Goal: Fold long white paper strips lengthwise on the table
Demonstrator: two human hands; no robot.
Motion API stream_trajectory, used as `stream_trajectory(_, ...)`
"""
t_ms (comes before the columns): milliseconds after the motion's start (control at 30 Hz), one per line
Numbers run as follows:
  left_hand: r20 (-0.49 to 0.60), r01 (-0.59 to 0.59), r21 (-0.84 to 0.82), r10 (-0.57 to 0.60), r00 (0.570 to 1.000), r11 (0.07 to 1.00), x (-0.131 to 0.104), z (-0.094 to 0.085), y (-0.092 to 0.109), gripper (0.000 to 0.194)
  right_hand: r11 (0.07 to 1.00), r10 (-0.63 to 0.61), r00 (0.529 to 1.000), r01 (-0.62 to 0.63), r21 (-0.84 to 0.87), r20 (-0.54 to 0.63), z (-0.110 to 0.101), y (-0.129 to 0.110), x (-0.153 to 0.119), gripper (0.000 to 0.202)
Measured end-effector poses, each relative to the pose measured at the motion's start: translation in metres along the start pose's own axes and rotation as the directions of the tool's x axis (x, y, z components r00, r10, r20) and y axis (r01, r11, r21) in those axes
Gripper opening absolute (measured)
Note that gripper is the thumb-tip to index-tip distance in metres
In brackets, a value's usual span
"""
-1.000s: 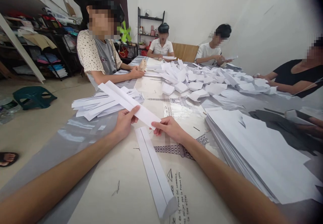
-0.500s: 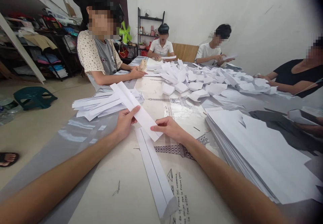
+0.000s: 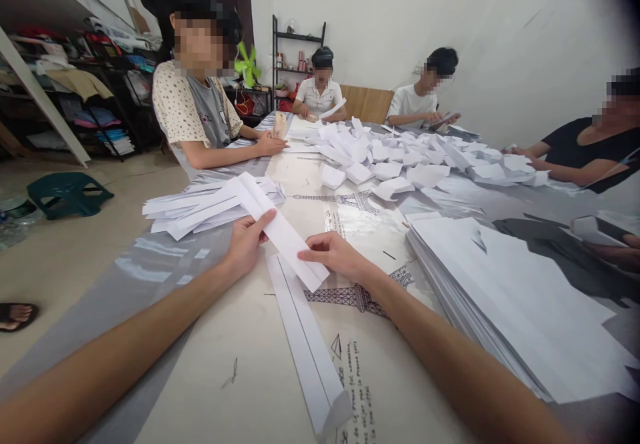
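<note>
A folded white paper strip [image 3: 283,234] slants in the air over the table. My left hand [image 3: 249,239] pinches its left edge near the middle, thumb on top. The strip's lower right end is gripped by my right hand [image 3: 330,254] between thumb and fingers. Beneath it, a second long paper strip [image 3: 305,344] with a dark line along it lies on the table, its near end curled up. Beyond my left hand rests a pile of flat paper strips [image 3: 195,209], partly behind the held strip's upper end.
A thick stack of white sheets [image 3: 500,284] lies at the right. Many folded paper pieces [image 3: 395,157] are heaped farther back on the printed table cover [image 3: 235,364]. Several people sit around the table. A green stool [image 3: 70,191] stands on the floor at left.
The held strip has shifted slightly down and to the right, its upper end lower. Both my hands keep their grip. At the far side, a person's paper strip has tilted up.
</note>
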State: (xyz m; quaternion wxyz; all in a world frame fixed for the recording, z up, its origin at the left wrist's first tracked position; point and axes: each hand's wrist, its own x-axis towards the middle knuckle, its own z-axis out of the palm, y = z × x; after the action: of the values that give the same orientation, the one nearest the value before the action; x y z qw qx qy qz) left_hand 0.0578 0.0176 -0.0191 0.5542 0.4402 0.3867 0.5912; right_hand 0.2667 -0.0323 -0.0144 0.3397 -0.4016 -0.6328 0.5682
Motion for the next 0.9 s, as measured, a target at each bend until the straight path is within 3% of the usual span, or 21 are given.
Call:
stream_trajectory(133,-0.021,0.034,-0.047,-0.035,0.999,0.998,-0.0002,0.0021,0.0043,0.040,1.000,0.006,1.000,-0.005,-0.013,0.013,0.0010,-0.0016,-0.0004,0.022)
stream_trajectory(333,0.074,0.060,0.002,-0.060,0.995,0.998,-0.0027,0.0016,0.0024,0.038,0.998,-0.023,0.999,0.025,-0.055,0.037,0.0019,-0.0027,-0.0006,0.028)
stream_trajectory(900,-0.078,0.098,-0.063,-0.102,0.992,0.993,0.0071,-0.0020,0.0044,0.048,0.995,0.032,0.994,-0.022,-0.095,0.100,-0.0041,-0.0065,-0.0027,0.023)
